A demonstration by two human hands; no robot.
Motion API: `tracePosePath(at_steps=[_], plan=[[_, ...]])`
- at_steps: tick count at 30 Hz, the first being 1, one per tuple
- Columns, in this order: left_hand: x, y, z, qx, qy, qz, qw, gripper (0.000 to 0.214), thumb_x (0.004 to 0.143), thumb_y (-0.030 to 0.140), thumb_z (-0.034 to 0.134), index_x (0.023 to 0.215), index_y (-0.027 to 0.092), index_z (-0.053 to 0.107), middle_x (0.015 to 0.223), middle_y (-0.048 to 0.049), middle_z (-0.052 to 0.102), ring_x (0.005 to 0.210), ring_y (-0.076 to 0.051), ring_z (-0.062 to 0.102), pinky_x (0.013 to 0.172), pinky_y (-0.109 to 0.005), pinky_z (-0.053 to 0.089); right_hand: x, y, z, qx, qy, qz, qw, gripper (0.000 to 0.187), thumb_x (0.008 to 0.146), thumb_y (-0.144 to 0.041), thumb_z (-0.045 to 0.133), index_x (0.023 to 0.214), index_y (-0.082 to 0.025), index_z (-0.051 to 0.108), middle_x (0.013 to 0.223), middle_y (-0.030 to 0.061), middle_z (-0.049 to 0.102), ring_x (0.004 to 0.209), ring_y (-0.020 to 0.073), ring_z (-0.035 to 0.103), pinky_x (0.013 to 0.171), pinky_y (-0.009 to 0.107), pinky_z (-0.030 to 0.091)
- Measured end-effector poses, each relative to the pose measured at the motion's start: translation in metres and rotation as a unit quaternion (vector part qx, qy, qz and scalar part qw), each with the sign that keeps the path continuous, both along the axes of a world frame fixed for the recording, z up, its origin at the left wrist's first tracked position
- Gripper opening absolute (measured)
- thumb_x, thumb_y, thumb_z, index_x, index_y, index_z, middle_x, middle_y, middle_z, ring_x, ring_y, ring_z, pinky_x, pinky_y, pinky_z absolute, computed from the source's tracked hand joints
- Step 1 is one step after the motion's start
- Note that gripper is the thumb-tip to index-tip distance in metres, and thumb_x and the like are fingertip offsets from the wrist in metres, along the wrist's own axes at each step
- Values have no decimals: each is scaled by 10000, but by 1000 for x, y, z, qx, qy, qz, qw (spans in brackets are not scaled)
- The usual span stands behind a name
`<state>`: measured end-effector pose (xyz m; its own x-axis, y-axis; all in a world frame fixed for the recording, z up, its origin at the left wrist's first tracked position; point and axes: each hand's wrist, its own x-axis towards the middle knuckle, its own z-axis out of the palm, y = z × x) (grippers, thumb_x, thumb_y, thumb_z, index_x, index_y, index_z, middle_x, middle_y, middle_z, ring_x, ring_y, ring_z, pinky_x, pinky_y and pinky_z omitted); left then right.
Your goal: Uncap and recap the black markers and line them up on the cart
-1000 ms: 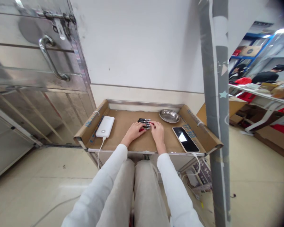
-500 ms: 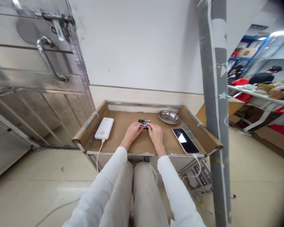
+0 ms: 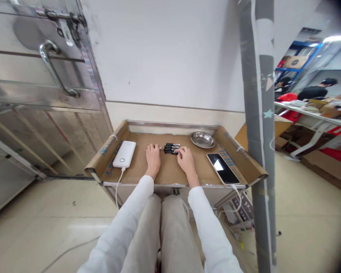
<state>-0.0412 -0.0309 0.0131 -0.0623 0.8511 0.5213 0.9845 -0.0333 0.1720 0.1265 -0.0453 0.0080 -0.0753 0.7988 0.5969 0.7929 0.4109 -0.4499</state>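
Several black pens [image 3: 170, 146] lie side by side in a small group on the cardboard-lined tabletop [image 3: 142, 172]. My right hand [image 3: 185, 160] is at their right end, its thumb and forefinger pinched at the end of the nearest pen. To the left of the group, apart from it, my left hand [image 3: 153, 159] rests low over the cardboard with its fingers bent. A tiny pale thing [image 3: 160, 148] shows beside its fingertips; what it is cannot be made out.
A white power bank [image 3: 125, 153] with a cable lies at the left. A shallow metal dish [image 3: 202, 140] stands back right, above a phone [image 3: 223, 169] with a cable. Raised cardboard sides [image 3: 241, 157] edge the tabletop. A grey wrapped pole [image 3: 261, 151] stands close at the right.
My hands were together over the pens. The left hand has moved left, away from them, uncovering the group. My right hand stays at the pens' right end.
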Motion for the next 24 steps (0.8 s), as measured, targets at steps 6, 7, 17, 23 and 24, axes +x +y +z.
tracePosePath(at_steps=[6, 7, 17, 23, 24], plan=[[-1, 4, -6, -4, -14, -12, 1000, 236, 913, 127, 335, 993, 123, 557, 989, -134, 557, 946, -244, 523, 834, -361, 428, 1, -1, -5, -16, -62, -31, 997, 258, 827, -126, 431, 939, -197, 653, 937, 76, 560, 909, 211, 486, 852, 332, 379], [-1, 4, -7, 0, -16, -21, 1000, 246, 907, 109, 328, 1008, 118, 551, 993, -138, 555, 950, -243, 521, 838, -361, 429, 1, -1, -6, -18, -68, -32, 997, 255, 829, -129, 434, 947, -198, 649, 937, 74, 561, 906, 210, 487, 849, 328, 376], [5, -1, -9, -11, -57, -245, 968, 127, 880, 163, 442, 928, 164, 560, 947, -83, 557, 933, -208, 527, 885, -354, 436, 1, 3, -11, -44, -108, -81, 990, 158, 850, -199, 470, 934, -182, 603, 946, 72, 596, 919, 217, 495, 811, 312, 351], [5, 5, -11, -35, -95, -275, 956, 89, 872, 178, 487, 869, 168, 575, 933, -75, 566, 955, -205, 529, 908, -367, 431, 1, 0, -8, -54, -114, -64, 990, 178, 886, -256, 463, 926, -202, 627, 949, 74, 603, 929, 216, 503, 820, 319, 349], [5, 5, -11, -36, -99, -279, 954, 91, 873, 181, 487, 873, 165, 577, 938, -78, 568, 958, -208, 530, 907, -368, 433, 1, 0, -7, -56, -113, -55, 991, 183, 891, -256, 459, 930, -205, 631, 953, 75, 607, 930, 216, 506, 821, 322, 350]])
